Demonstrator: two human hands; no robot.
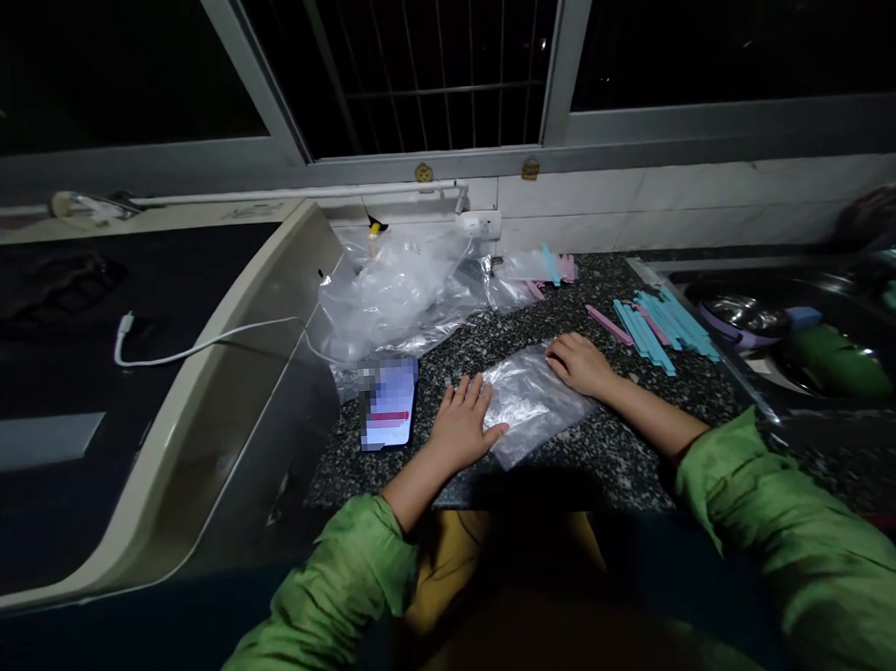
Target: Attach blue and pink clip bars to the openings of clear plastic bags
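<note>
A clear plastic bag (533, 403) lies flat and slightly wrinkled on the speckled dark counter in front of me. My left hand (460, 427) rests palm down at the bag's left edge, its fingers spread. At the bag's upper right corner is my right hand (581, 365), lying on the plastic with its fingers a little bent. A lit phone (396, 403) lies just left of my left hand. Beyond my right hand, several light blue strips (647, 337) are spread in a loose pile, with a few pink strips (609, 324) among and beside them.
A heap of clear plastic bags (400, 283) sits at the back left, beside a clear packet (524, 266) with blue and pink strips. A white cable (208, 343) crosses the bulky appliance (266, 305) on the left. On the right, a sink (722, 279) holds dishes. A socket (485, 224) is behind.
</note>
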